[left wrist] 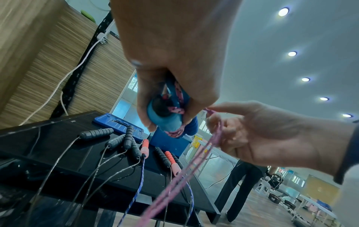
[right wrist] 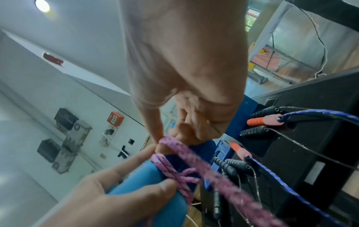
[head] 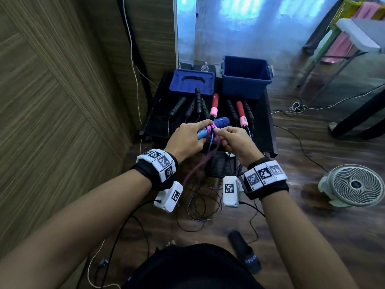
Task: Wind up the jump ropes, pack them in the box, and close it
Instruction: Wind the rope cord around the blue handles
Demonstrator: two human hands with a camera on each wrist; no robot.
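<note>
My left hand (head: 187, 136) grips the blue handles (head: 218, 123) of a jump rope, held together above the table's front edge. A pink braided rope (head: 210, 140) is wound a few turns round those handles (right wrist: 155, 176). My right hand (head: 231, 138) pinches the pink rope (right wrist: 174, 147) right beside the wraps, and its free length (left wrist: 184, 176) hangs to the floor. In the left wrist view my left hand (left wrist: 167, 95) curls round the handle end (left wrist: 165, 119), and my right hand (left wrist: 252, 130) holds the rope. The open blue box (head: 245, 78) stands at the table's back right.
The box's blue lid (head: 191, 81) lies at the back left of the black table (head: 264, 122). Several black handles (head: 177, 106) and two pink-and-red handles (head: 214, 106) lie in a row, their cords trailing to the floor (head: 200, 205). A white fan (head: 354, 185) stands at right.
</note>
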